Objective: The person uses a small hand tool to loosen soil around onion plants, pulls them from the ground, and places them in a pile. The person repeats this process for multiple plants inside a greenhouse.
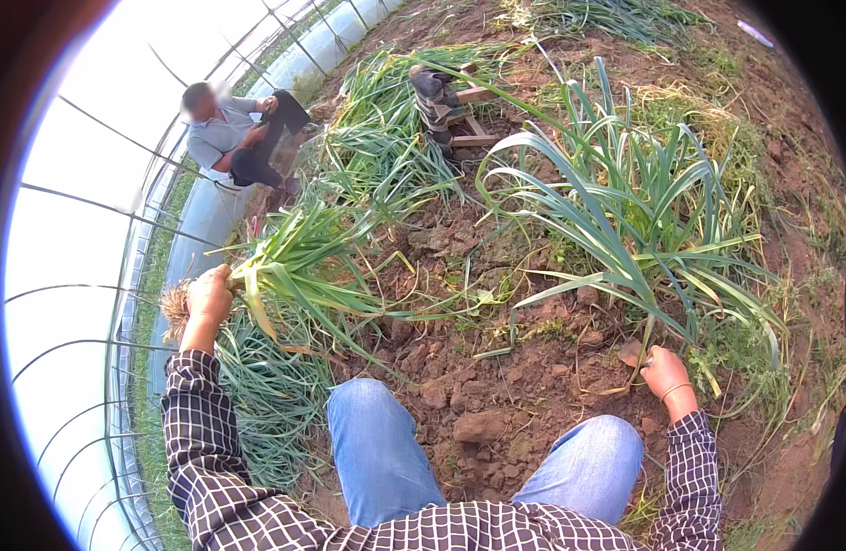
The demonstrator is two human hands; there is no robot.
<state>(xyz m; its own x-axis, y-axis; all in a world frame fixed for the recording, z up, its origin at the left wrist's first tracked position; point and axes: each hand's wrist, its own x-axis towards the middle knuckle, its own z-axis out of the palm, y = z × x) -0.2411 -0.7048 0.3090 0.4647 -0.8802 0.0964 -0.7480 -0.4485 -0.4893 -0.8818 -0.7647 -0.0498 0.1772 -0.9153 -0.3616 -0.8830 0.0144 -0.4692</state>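
My left hand (pixel 210 296) is closed around a bunch of leek-like plants (pixel 295 265), held up at the left. Their pale, bushy roots (pixel 176 310) stick out on the outer side of the fist, and the green leaves trail to the right. Low on the right, my right hand (pixel 664 379) grips the lower stem of a leek-like plant (pixel 647 334), at the near edge of a standing clump (pixel 643 200). Beside its fingers is a flat brown piece (pixel 630 351); I cannot tell whether it is a clod or a blade.
Loose reddish soil with clods (pixel 481 427) lies between my knees. Cut leaves (pixel 271 399) are heaped at the left. Farther off are a larger pile (pixel 388 144), a wooden stool (pixel 475 117) and dark boots (pixel 433 103). A seated person (pixel 230 134) is by the plastic greenhouse wall (pixel 209 213).
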